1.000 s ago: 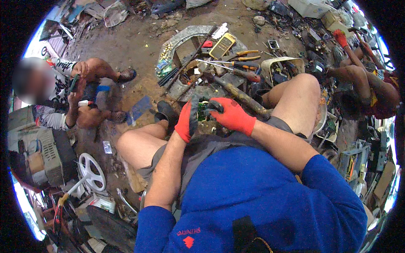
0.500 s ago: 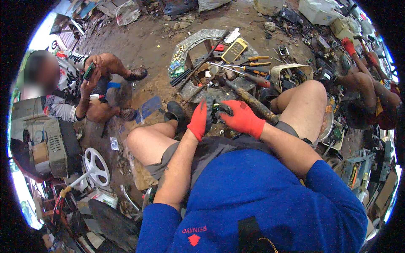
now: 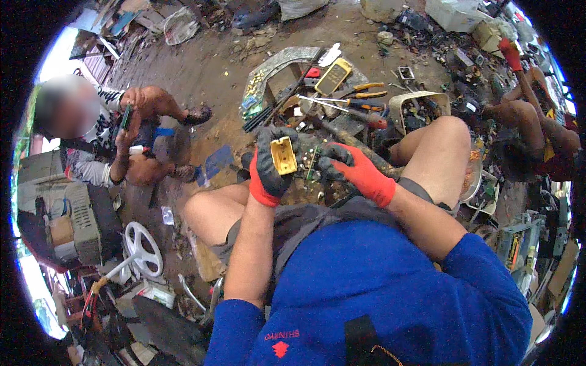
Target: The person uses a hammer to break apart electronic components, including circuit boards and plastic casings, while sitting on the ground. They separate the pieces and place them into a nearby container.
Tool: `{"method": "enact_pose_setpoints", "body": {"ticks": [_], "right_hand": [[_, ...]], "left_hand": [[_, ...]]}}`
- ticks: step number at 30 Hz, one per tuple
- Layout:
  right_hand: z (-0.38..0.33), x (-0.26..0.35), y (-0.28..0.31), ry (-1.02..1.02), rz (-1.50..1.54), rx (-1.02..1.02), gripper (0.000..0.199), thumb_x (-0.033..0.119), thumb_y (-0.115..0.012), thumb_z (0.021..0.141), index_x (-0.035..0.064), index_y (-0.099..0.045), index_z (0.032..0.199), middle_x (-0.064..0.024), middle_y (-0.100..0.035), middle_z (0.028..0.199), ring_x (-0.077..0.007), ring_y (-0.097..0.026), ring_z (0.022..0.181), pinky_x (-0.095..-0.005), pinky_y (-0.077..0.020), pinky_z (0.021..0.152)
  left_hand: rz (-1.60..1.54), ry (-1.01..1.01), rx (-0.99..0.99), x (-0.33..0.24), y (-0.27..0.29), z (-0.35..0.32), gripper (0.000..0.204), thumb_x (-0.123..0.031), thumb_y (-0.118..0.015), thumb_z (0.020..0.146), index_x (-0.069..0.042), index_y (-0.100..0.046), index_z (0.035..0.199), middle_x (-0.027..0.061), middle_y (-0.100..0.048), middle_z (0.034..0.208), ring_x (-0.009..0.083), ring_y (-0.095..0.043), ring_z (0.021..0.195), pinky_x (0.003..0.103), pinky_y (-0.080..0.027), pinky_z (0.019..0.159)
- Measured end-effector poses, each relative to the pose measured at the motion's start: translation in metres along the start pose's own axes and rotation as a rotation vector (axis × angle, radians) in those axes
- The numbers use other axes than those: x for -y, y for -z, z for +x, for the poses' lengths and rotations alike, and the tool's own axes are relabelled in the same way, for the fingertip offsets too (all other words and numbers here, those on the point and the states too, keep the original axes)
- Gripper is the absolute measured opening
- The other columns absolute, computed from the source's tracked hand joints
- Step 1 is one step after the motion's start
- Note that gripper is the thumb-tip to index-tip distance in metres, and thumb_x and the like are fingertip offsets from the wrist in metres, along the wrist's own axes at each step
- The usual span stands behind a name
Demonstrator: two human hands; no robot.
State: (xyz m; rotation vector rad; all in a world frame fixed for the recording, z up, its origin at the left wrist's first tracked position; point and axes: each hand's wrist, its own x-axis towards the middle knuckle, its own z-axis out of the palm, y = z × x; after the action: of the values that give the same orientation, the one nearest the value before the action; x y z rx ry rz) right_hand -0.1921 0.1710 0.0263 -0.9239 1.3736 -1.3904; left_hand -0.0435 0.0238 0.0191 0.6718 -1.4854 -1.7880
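Observation:
I sit on the ground with my knees apart, wearing red and black gloves. My left hand (image 3: 270,168) holds a small yellow plastic housing (image 3: 283,155), its open side turned up. Just to its right, my right hand (image 3: 354,171) grips a small green circuit board (image 3: 312,163). The two pieces are held close together between my knees. Both hands are closed around their parts.
Screwdrivers and pliers (image 3: 360,94), a yellow flat device (image 3: 332,76) and scrap lie on a grey slab (image 3: 274,64) ahead. A seated person (image 3: 131,140) is at left, another person (image 3: 531,116) at right. A white fan part (image 3: 142,247) and scrap boxes lie at lower left.
My hands have turned the parts: the yellow housing now shows in my left palm, separate from the green board in my right. The view has shifted slightly downward.

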Motion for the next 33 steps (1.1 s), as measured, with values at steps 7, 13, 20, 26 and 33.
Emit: {"method": "enact_pose_setpoints", "body": {"ticks": [7,13,20,26,33], "right_hand": [[0.010,-0.021,0.028,-0.312,1.045,0.265,0.032,0.027,-0.053,0.100,0.0104,-0.054,0.127,0.0000,-0.061,0.088,-0.0137,-0.057,0.073,-0.0299,-0.0483,0.065],[0.006,-0.002,0.019,-0.386,1.124,0.322,0.034,0.030,-0.048,0.099,0.0101,-0.055,0.126,-0.0006,-0.053,0.069,-0.0172,-0.050,0.057,-0.0314,-0.0419,0.055],[0.001,-0.007,0.014,-0.522,1.156,0.384,0.033,0.027,-0.048,0.098,0.0012,-0.063,0.113,-0.0006,-0.052,0.066,-0.0165,-0.045,0.054,-0.0306,-0.0386,0.052],[0.005,-0.021,0.017,-0.398,0.847,0.225,0.031,0.031,-0.055,0.097,0.0043,-0.064,0.112,-0.0042,-0.064,0.086,-0.0178,-0.060,0.072,-0.0334,-0.0507,0.064],[0.006,-0.002,0.019,-0.113,0.289,-0.020,0.045,0.026,-0.057,0.099,0.0072,-0.049,0.138,-0.0046,-0.061,0.123,-0.0159,-0.055,0.112,-0.0320,-0.0427,0.099]], "left_hand": [[-0.577,0.384,0.136,0.007,0.001,-0.012,0.041,-0.047,-0.051,0.099,-0.009,-0.062,0.110,0.0011,-0.063,0.097,0.0126,-0.062,0.086,0.032,-0.055,0.074],[-0.140,0.230,0.227,-0.006,-0.010,-0.003,0.044,-0.013,-0.064,0.092,-0.001,-0.054,0.133,0.0045,-0.060,0.123,0.0139,-0.057,0.110,0.029,-0.045,0.096],[-0.072,0.219,0.341,-0.013,-0.019,-0.013,0.052,-0.003,-0.073,0.080,0.000,-0.056,0.130,0.0059,-0.062,0.124,0.0139,-0.058,0.112,0.031,-0.045,0.099],[0.120,0.042,0.254,-0.016,-0.023,-0.014,0.044,-0.003,-0.074,0.079,-0.001,-0.063,0.121,0.0052,-0.066,0.118,0.0135,-0.060,0.108,0.030,-0.046,0.098],[0.241,-0.026,0.167,-0.004,-0.007,-0.019,0.039,-0.005,-0.073,0.080,-0.001,-0.063,0.118,0.0068,-0.067,0.116,0.0144,-0.062,0.106,0.031,-0.048,0.095]]}}
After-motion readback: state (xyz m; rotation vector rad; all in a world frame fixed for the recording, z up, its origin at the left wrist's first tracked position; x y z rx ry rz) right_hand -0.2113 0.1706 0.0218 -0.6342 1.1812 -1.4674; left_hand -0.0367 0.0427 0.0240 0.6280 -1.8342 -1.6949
